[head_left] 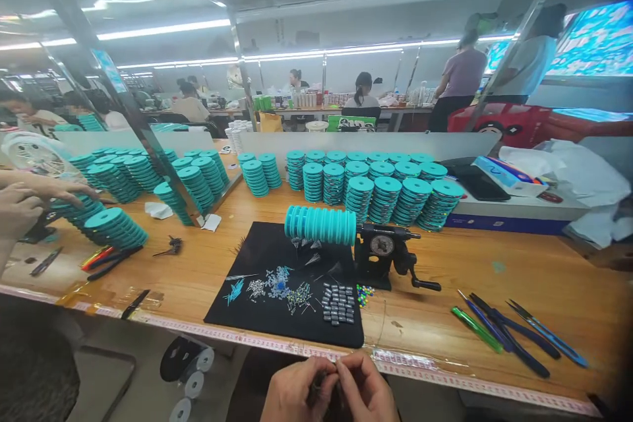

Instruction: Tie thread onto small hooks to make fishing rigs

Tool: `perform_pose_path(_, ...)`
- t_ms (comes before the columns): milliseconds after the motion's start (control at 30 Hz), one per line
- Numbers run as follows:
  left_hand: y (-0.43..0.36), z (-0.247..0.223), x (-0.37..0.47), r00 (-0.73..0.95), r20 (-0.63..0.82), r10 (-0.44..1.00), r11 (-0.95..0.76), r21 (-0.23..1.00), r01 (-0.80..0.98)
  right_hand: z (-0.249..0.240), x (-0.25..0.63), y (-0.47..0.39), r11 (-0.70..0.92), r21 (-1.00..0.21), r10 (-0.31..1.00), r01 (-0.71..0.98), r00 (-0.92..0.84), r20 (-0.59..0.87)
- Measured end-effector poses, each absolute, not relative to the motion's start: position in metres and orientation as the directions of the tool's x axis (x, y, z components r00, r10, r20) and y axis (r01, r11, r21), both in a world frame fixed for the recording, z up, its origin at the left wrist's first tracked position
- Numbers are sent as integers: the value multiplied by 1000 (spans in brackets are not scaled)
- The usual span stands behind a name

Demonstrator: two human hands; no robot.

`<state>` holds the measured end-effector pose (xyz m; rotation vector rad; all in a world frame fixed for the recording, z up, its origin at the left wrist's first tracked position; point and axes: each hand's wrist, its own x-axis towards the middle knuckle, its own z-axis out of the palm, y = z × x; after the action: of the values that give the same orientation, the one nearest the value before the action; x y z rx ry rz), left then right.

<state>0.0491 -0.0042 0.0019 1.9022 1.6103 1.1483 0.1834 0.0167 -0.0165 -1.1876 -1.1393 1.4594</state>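
My left hand [299,390] and my right hand [366,388] meet at the bottom centre, just below the table's front edge. Their fingertips pinch together on something too small and dark to make out. Beyond them lies a black mat [277,330] with small piles of blue sticks [234,291], clear blue bits [277,282], silver pieces [256,287] and grey cylinders [339,304]. A row of turquoise spools [320,225] is mounted on a black hand-cranked winder [383,247] behind the mat.
Stacks of turquoise spools [386,194] line the back. Pliers [514,336], tweezers [548,335] and a green tool [475,330] lie at right. Another person's hands [44,191] touch spools at far left, near more pliers [111,260]. A measuring tape [475,388] runs along the front edge.
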Motion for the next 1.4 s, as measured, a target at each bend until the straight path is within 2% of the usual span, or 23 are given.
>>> perform_pose_path(67,-7,5,46,62,352,934,-306,697,648,-4,187,17,10,-997,993,76,-115,1)
perform_pose_path(133,-11,10,44,105,320,941,-308,690,655,8,189,17,107,-979,987,175,-134,84)
perform_pose_path(233,-13,16,44,58,197,979,-193,786,587,24,191,17,86,-978,988,189,-140,60)
perform_pose_path(367,-13,19,48,-169,-26,985,72,960,270,34,194,12,51,-974,986,219,-165,14)
perform_pose_path(467,-13,20,50,-197,-153,968,162,986,29,37,194,6,77,-946,986,316,-162,26)
perform_pose_path(567,-12,21,52,-201,-195,960,187,981,-57,40,192,0,134,-902,988,411,-128,88)
perform_pose_path(800,-15,16,53,-182,-181,966,177,983,-39,42,188,-3,184,-863,982,470,-126,141)
perform_pose_path(1133,-16,21,53,-182,-183,966,203,974,97,38,190,-3,244,-833,969,496,-161,188)
perform_pose_path(1400,-18,18,55,-159,-98,982,133,965,228,37,192,-4,276,-814,961,511,-158,227)
